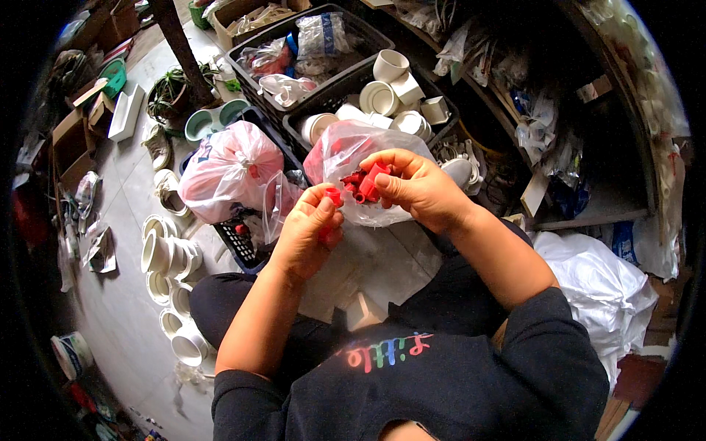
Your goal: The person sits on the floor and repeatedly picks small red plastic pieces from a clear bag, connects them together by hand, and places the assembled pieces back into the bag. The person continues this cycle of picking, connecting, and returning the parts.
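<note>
Two hands work near the middle: the left hand (309, 231) pinches a small red cap (334, 195), the right hand (415, 187) grips red fittings (368, 181) over a clear bag (346, 151). Sorting seems underway; mating the pieces likely needs careful alignment.

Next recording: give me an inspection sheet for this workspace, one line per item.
Surface: pale tiled floor; the person sits on it.
Job's things: left hand pinches a small red plastic part; right hand holds several red parts against a clear plastic bag.
Clutter: tied pink-white bag, white pipe fittings, black crates of white fittings.
Grippers: both hands' fingers closed on parts.
Cables: nothing seen.
Surroundings: potted plant, cardboard boxes, white sack.
</note>
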A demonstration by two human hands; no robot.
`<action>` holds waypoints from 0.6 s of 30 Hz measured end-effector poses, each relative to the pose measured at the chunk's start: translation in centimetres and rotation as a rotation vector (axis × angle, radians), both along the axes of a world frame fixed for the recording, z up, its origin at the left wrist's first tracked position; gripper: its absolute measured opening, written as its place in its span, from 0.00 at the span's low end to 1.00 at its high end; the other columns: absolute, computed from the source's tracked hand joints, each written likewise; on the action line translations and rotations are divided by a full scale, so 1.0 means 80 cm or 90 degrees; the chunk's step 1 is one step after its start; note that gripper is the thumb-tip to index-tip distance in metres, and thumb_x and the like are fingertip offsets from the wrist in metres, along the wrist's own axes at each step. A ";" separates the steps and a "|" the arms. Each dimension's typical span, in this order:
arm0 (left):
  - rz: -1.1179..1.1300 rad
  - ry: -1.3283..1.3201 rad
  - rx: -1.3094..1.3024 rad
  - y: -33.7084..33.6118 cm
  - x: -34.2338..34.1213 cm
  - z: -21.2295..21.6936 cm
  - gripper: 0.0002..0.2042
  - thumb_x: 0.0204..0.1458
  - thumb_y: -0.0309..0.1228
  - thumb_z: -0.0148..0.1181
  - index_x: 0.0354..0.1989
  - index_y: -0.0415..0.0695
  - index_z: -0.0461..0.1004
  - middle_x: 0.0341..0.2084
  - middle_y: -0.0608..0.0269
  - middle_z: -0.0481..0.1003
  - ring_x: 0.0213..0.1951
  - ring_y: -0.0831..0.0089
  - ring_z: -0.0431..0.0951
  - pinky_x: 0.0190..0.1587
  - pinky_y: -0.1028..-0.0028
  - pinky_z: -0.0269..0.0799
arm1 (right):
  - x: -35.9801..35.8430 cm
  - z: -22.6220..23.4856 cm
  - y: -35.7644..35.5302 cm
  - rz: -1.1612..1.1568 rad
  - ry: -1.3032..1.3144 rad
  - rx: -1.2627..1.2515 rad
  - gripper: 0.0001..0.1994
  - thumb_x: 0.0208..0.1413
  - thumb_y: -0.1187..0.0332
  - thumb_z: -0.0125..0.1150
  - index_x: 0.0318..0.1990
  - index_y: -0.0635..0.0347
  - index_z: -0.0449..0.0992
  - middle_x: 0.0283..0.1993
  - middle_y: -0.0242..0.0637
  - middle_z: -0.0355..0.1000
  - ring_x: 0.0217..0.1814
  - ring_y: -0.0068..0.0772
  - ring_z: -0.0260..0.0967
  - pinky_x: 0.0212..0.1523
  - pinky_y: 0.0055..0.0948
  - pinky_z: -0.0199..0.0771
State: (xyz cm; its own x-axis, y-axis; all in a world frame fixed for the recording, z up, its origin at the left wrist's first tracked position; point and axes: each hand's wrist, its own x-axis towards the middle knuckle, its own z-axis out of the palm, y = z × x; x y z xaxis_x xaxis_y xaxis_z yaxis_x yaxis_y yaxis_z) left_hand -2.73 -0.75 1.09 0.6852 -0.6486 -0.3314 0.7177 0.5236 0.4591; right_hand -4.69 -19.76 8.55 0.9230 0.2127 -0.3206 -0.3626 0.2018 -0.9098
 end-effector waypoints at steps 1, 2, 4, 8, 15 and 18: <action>0.001 -0.013 0.008 0.000 -0.001 -0.005 0.15 0.47 0.35 0.58 0.43 0.47 0.66 0.24 0.72 0.66 0.22 0.84 0.61 0.20 0.85 0.56 | 0.001 0.000 0.000 0.003 -0.005 -0.009 0.15 0.51 0.67 0.55 0.46 0.61 0.67 0.37 0.33 0.71 0.38 0.20 0.67 0.35 0.18 0.66; -0.001 -0.043 0.020 0.000 -0.001 -0.006 0.15 0.47 0.35 0.58 0.43 0.47 0.66 0.23 0.72 0.66 0.21 0.84 0.61 0.20 0.85 0.56 | 0.001 -0.003 0.000 -0.002 -0.017 -0.019 0.15 0.51 0.70 0.56 0.46 0.62 0.67 0.37 0.34 0.71 0.38 0.21 0.67 0.38 0.19 0.67; -0.002 -0.103 0.046 -0.001 -0.001 -0.008 0.14 0.47 0.35 0.58 0.42 0.47 0.67 0.22 0.73 0.66 0.20 0.85 0.61 0.20 0.85 0.56 | -0.002 0.001 0.005 -0.023 -0.043 -0.061 0.15 0.50 0.72 0.56 0.46 0.63 0.67 0.38 0.34 0.71 0.39 0.21 0.67 0.41 0.21 0.67; -0.011 -0.131 0.039 -0.002 0.000 -0.003 0.13 0.48 0.33 0.57 0.42 0.46 0.68 0.24 0.74 0.67 0.19 0.86 0.61 0.22 0.86 0.56 | -0.006 -0.005 0.012 -0.024 -0.114 -0.115 0.14 0.48 0.76 0.56 0.44 0.66 0.68 0.40 0.36 0.70 0.42 0.24 0.68 0.45 0.22 0.67; 0.003 -0.246 0.207 0.000 0.001 0.005 0.13 0.49 0.31 0.55 0.43 0.42 0.69 0.28 0.73 0.70 0.23 0.88 0.62 0.24 0.87 0.57 | -0.005 -0.008 0.015 -0.010 -0.246 -0.305 0.11 0.44 0.77 0.58 0.39 0.66 0.72 0.37 0.37 0.71 0.40 0.24 0.68 0.42 0.21 0.67; 0.010 -0.282 0.206 0.001 0.002 0.008 0.12 0.49 0.29 0.55 0.43 0.41 0.69 0.27 0.73 0.69 0.25 0.89 0.63 0.26 0.89 0.57 | -0.005 -0.008 0.017 -0.001 -0.295 -0.365 0.11 0.43 0.77 0.59 0.38 0.66 0.73 0.36 0.38 0.71 0.38 0.24 0.68 0.40 0.21 0.68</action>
